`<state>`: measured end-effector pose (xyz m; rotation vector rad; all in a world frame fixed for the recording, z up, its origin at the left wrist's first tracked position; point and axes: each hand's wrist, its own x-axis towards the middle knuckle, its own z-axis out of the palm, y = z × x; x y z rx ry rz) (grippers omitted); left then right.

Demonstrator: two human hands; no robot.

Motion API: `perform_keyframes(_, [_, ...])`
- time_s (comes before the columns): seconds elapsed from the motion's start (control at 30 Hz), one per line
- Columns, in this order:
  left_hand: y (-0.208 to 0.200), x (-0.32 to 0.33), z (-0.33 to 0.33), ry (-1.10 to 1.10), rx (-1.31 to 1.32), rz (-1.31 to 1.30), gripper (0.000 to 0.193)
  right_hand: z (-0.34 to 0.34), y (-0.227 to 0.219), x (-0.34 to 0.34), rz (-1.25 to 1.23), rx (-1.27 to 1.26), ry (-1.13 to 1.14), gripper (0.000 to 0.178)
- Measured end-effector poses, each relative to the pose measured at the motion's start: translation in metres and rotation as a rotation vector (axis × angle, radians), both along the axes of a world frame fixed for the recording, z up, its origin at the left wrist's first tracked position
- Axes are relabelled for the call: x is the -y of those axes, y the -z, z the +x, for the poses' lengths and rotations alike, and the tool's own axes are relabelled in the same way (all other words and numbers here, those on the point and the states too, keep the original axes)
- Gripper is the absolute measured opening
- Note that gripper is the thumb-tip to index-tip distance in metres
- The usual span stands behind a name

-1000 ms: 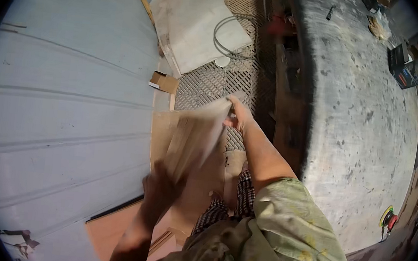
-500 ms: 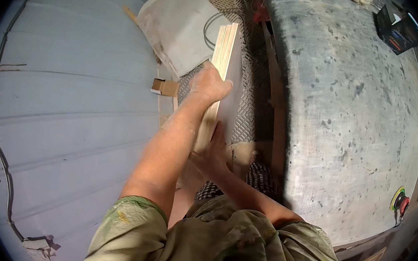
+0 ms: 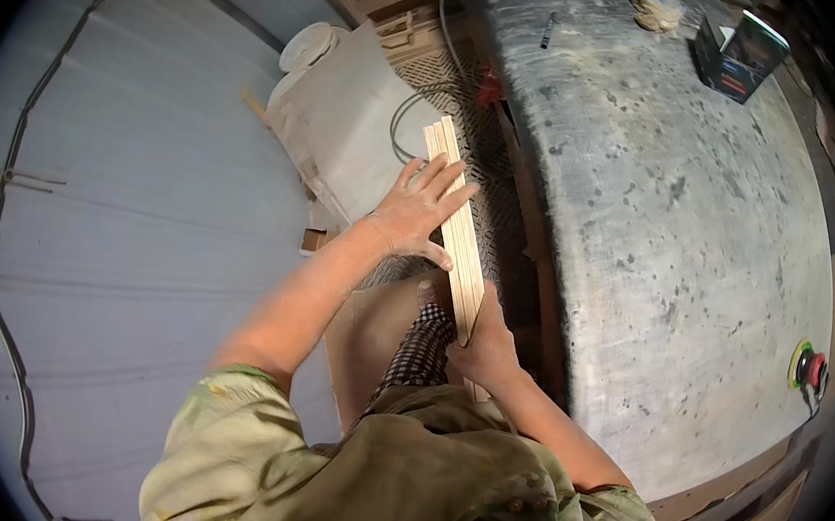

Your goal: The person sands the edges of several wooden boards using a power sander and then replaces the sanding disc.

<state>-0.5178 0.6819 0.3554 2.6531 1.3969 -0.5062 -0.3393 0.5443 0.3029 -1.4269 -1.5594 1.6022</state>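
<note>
A dark cable (image 3: 19, 375) runs along the pale panelling (image 3: 160, 216); then come a whitish sheet (image 3: 341, 118) and the grey table (image 3: 661, 234) bearing a black box (image 3: 738, 60) and a sander (image 3: 808, 367). The left hand (image 3: 415, 212), fingers spread, touches a stack of thin boards (image 3: 466, 240); the right hand (image 3: 489, 348) clasps its near end. It slants between the hands, beside the table.

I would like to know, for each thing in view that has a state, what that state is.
Wooden boards: stacked together, narrow edges up, held.
Left hand: fingers spread across the boards' edges.
Right hand: closed around the boards, nearer the body.
Hose: looped.
Black box: standing on the table, seemingly open.
Round tool: resting on the table; running or not, cannot tell.
</note>
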Motion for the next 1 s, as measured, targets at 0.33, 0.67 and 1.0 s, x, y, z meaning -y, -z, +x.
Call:
perform_keyframes(0.33, [0.044,-0.089,-0.007,0.972,-0.034,-0.132,0.018,-0.02,-0.016,0.017,0.027,0.406,0.017,0.077])
perform_keyframes(0.67, [-0.003,-0.149,-0.026,0.958,-0.157,-0.033,0.015,-0.07,-0.025,-0.029,0.228,0.445,0.179,0.067])
perform_keyframes(1.0, [0.031,-0.136,-0.039,0.5,0.415,0.355,0.06,-0.013,0.002,-0.148,0.292,0.754,0.117,0.078])
